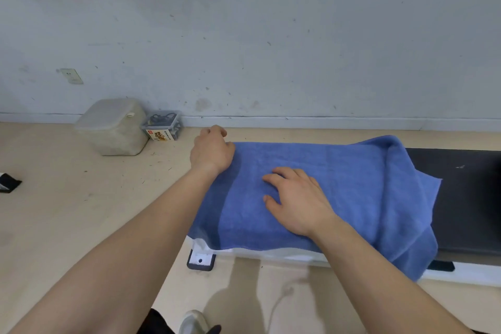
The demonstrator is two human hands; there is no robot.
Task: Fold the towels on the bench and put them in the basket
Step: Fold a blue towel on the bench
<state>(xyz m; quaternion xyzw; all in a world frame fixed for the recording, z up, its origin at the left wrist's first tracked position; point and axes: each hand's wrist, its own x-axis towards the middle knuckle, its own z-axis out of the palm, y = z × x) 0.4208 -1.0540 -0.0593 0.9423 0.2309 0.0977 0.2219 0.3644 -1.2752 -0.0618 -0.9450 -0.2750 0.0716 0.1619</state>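
Pale wood floor, scuffed grey wall behind, bench (466,198) running along it to the right. Our right hand (295,198) lies flat on the blue towel (352,184), palm down, fingers straight and spread, mid-left of the cloth. Our left hand (212,150) sits at the towel's far left corner, fingers curled over it; looks like a grip on the edge. Both forearms reach in from the bottom of the view, the left one over floor.

Towel covers the bench's left end. Its right side is bunched into a fold and hangs over the near edge; black bench top shows right of it. White bench foot (201,259) sticks out below the towel's near left corner.

Past the bench's left end, against the wall: cloudy lidded tub (113,127) just beside a small clear box (162,125) — both apart from our hands, floor between them and the bench gives room. Wall socket (71,76) above the tub. Shoe (193,321) at the bottom edge.
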